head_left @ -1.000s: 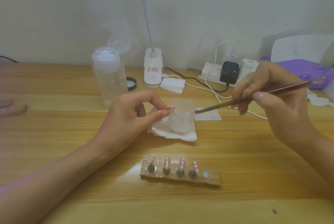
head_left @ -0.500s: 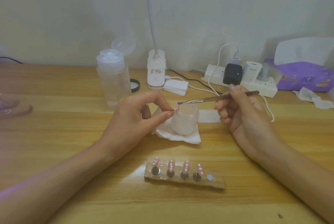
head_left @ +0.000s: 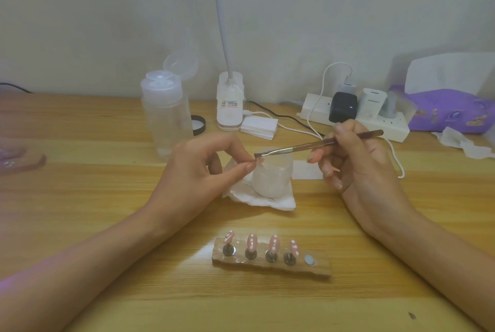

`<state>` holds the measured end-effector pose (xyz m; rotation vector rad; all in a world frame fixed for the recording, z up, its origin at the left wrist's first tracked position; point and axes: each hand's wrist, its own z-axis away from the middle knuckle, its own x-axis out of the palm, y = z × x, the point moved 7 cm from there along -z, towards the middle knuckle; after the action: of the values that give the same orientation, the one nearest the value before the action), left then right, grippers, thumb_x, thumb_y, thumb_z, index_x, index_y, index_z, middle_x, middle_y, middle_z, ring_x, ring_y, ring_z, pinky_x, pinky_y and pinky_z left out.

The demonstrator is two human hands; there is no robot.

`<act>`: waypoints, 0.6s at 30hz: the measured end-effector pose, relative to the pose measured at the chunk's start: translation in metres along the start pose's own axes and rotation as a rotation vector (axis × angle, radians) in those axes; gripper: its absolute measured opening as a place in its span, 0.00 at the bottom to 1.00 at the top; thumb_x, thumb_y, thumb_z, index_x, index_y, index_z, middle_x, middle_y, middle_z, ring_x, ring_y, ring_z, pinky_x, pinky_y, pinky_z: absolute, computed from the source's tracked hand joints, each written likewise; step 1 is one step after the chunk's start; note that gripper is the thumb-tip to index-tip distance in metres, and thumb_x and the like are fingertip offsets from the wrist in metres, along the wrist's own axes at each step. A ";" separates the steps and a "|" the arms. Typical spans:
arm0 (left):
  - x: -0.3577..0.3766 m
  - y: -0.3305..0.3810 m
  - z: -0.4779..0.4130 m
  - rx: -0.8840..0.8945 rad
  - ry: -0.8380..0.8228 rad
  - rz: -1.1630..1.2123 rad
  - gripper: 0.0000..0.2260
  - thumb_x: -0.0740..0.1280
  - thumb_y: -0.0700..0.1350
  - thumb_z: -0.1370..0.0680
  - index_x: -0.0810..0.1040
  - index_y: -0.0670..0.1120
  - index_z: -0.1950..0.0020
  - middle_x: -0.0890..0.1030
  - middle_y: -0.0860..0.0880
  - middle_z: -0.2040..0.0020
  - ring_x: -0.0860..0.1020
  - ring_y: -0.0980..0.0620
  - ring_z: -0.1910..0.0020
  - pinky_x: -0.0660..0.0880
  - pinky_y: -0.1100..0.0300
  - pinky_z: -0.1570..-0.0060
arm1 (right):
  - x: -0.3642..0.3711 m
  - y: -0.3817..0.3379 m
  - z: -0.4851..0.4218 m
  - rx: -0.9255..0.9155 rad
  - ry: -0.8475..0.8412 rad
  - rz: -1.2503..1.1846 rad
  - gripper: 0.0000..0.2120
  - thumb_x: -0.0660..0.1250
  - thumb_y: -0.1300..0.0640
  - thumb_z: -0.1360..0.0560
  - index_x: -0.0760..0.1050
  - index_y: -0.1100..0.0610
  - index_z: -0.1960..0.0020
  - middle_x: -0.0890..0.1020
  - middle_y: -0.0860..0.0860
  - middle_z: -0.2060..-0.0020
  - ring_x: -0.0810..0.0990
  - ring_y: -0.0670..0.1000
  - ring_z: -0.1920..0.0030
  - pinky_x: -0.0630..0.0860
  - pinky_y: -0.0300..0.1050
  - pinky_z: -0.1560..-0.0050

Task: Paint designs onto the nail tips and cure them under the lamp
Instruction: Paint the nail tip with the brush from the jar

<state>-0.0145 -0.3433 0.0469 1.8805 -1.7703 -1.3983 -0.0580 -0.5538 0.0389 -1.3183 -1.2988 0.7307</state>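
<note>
L hand (head_left: 198,171): mid surface (head_left: 107,197), left of jar. Grip = thumb + index pinching one nail tip (head_left: 258,160); other fingers loosely curled behind.
Nail tip: held off the surface, at the near-left rim of the jar (head_left: 272,179). Mostly covered by the fingertips.
R hand (head_left: 359,165): right of jar. Grip grasping the brush (head_left: 321,143) pen-style, thumb + fingers round the handle.
Brush: approx. level, handle end to the right, bristles pointing left. Bristle end meets the pinched tip; prob. touching, view too small to confirm.
Jar: frosted white, open top, stands on crumpled tissue (head_left: 267,201).
Holder (head_left: 267,268): wood block, near centre. 4 pink tips w/ white dots (head_left: 251,242) upright on stands in a row; bare metal disc (head_left: 310,260) at right end.
Far left: clear bottle (head_left: 166,117), flip lid open.
Far centre: lamp base (head_left: 229,102), stem runs up out of view; pad stack (head_left: 258,126) just right of it.
Far right: power strip (head_left: 313,110) w/ plugs + cables; purple pack (head_left: 452,112) beyond.
</note>
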 end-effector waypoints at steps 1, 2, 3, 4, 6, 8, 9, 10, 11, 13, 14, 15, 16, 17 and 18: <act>0.000 0.001 0.000 0.002 -0.003 0.003 0.07 0.75 0.41 0.25 0.80 0.50 0.60 0.76 0.67 0.71 0.69 0.61 0.78 0.63 0.76 0.71 | -0.001 0.001 0.000 0.002 0.008 0.020 0.11 0.62 0.52 0.21 0.68 0.56 0.59 0.82 0.55 0.69 0.72 0.46 0.74 0.65 0.35 0.78; 0.001 0.001 0.000 0.000 -0.006 0.007 0.07 0.75 0.41 0.25 0.80 0.50 0.60 0.76 0.67 0.70 0.69 0.61 0.78 0.63 0.76 0.71 | -0.003 0.001 0.000 0.007 0.029 0.032 0.11 0.61 0.54 0.19 0.68 0.56 0.60 0.82 0.55 0.69 0.72 0.46 0.75 0.65 0.35 0.78; 0.001 0.001 0.001 -0.003 -0.008 0.013 0.07 0.75 0.41 0.25 0.80 0.50 0.60 0.76 0.67 0.70 0.68 0.61 0.78 0.63 0.76 0.71 | -0.006 0.002 -0.001 0.012 0.057 0.032 0.12 0.60 0.56 0.18 0.67 0.56 0.60 0.82 0.55 0.70 0.71 0.46 0.75 0.64 0.35 0.79; 0.001 0.001 0.001 -0.008 -0.011 0.020 0.07 0.75 0.41 0.25 0.80 0.50 0.60 0.76 0.67 0.70 0.68 0.61 0.78 0.63 0.76 0.71 | -0.008 0.002 -0.001 0.014 0.078 0.020 0.13 0.59 0.57 0.17 0.67 0.56 0.60 0.81 0.55 0.71 0.71 0.45 0.76 0.64 0.35 0.79; 0.001 0.001 0.001 -0.019 -0.015 0.038 0.08 0.75 0.42 0.25 0.79 0.51 0.61 0.78 0.65 0.68 0.68 0.60 0.77 0.63 0.75 0.71 | -0.009 0.000 0.000 -0.006 0.072 -0.016 0.12 0.60 0.56 0.18 0.68 0.55 0.60 0.81 0.55 0.70 0.71 0.45 0.76 0.64 0.35 0.78; 0.001 0.000 0.000 -0.035 -0.017 0.056 0.08 0.75 0.43 0.25 0.79 0.52 0.62 0.79 0.63 0.65 0.69 0.59 0.77 0.64 0.74 0.72 | -0.003 -0.003 0.001 -0.041 0.015 -0.013 0.11 0.62 0.52 0.20 0.69 0.54 0.60 0.82 0.55 0.69 0.72 0.46 0.75 0.65 0.35 0.78; 0.002 -0.001 0.000 -0.042 -0.018 0.064 0.08 0.74 0.43 0.26 0.79 0.53 0.62 0.80 0.61 0.64 0.69 0.59 0.76 0.64 0.74 0.72 | -0.001 -0.004 0.002 -0.049 -0.003 0.011 0.11 0.62 0.52 0.21 0.69 0.55 0.61 0.82 0.56 0.69 0.73 0.47 0.74 0.66 0.35 0.78; 0.002 -0.001 0.000 -0.049 -0.018 0.072 0.08 0.74 0.44 0.26 0.79 0.53 0.62 0.80 0.60 0.63 0.69 0.59 0.76 0.64 0.73 0.72 | 0.000 -0.003 0.002 -0.045 0.000 0.039 0.12 0.62 0.53 0.20 0.69 0.55 0.61 0.82 0.56 0.69 0.73 0.47 0.74 0.66 0.35 0.78; 0.002 -0.001 -0.001 -0.057 -0.016 0.080 0.07 0.74 0.45 0.27 0.79 0.53 0.62 0.81 0.59 0.63 0.69 0.59 0.76 0.64 0.73 0.72 | -0.002 -0.001 0.002 -0.033 0.022 0.058 0.12 0.61 0.54 0.18 0.68 0.55 0.61 0.82 0.56 0.70 0.73 0.46 0.75 0.65 0.35 0.78; 0.002 -0.001 0.000 -0.069 -0.015 0.087 0.06 0.73 0.47 0.27 0.79 0.54 0.63 0.82 0.58 0.62 0.69 0.59 0.76 0.65 0.72 0.72 | -0.009 0.001 0.001 -0.009 0.079 0.058 0.13 0.59 0.57 0.17 0.68 0.56 0.60 0.82 0.55 0.71 0.72 0.46 0.75 0.64 0.35 0.79; 0.002 -0.001 0.000 -0.070 -0.018 0.088 0.06 0.73 0.47 0.27 0.79 0.54 0.63 0.82 0.58 0.62 0.69 0.59 0.76 0.65 0.72 0.72 | -0.010 0.001 0.001 -0.006 0.093 0.039 0.13 0.59 0.57 0.17 0.68 0.55 0.60 0.81 0.55 0.71 0.71 0.46 0.76 0.64 0.35 0.79; 0.002 -0.002 0.000 -0.073 -0.019 0.089 0.06 0.73 0.47 0.27 0.79 0.54 0.63 0.82 0.58 0.62 0.70 0.59 0.76 0.66 0.72 0.72 | -0.011 -0.001 0.001 -0.012 0.090 0.019 0.13 0.59 0.57 0.17 0.69 0.55 0.60 0.81 0.55 0.71 0.71 0.46 0.76 0.64 0.35 0.79; 0.002 -0.002 0.000 -0.078 -0.019 0.090 0.06 0.73 0.47 0.27 0.79 0.54 0.63 0.82 0.58 0.62 0.70 0.59 0.76 0.66 0.71 0.72 | -0.009 -0.002 0.001 -0.028 0.071 0.007 0.12 0.60 0.56 0.18 0.69 0.54 0.60 0.82 0.55 0.70 0.72 0.46 0.75 0.65 0.35 0.78; 0.002 -0.003 0.000 -0.082 -0.018 0.090 0.06 0.73 0.47 0.28 0.79 0.54 0.63 0.82 0.58 0.62 0.70 0.59 0.75 0.66 0.71 0.71 | -0.006 -0.004 0.002 -0.045 0.045 0.008 0.12 0.61 0.54 0.19 0.69 0.54 0.60 0.82 0.55 0.70 0.72 0.46 0.75 0.65 0.35 0.78; 0.002 -0.003 0.000 -0.086 -0.019 0.088 0.06 0.73 0.47 0.28 0.79 0.54 0.63 0.82 0.58 0.61 0.71 0.58 0.75 0.66 0.71 0.71 | -0.004 -0.005 0.002 -0.055 0.022 0.023 0.11 0.62 0.53 0.20 0.69 0.54 0.60 0.82 0.55 0.69 0.72 0.47 0.75 0.65 0.35 0.78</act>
<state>-0.0125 -0.3443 0.0437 1.7305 -1.7493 -1.4406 -0.0622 -0.5575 0.0417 -1.3841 -1.2959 0.6984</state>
